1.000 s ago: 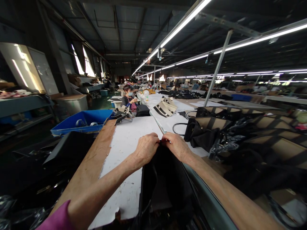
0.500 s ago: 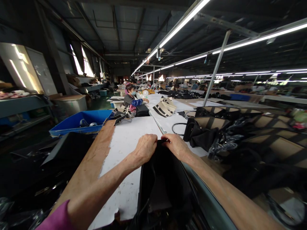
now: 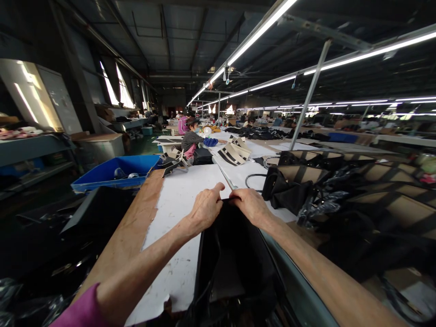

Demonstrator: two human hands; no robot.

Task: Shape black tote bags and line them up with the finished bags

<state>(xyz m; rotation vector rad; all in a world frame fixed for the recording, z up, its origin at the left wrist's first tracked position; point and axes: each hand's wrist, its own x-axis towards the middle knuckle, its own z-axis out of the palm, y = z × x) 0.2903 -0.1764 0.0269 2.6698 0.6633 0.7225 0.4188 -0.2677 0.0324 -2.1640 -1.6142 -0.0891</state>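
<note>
Fingers (image 3: 235,194) of both hands (image 3: 205,208) (image 3: 251,207) pinch an open black bag's (image 3: 235,236) rim; a blue bin (image 3: 102,184) holds pale objects (image 3: 132,175).

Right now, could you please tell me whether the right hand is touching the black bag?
Touching: the head view shows the right hand with its fingers at the far top edge of the black bag, no gap visible.
</note>
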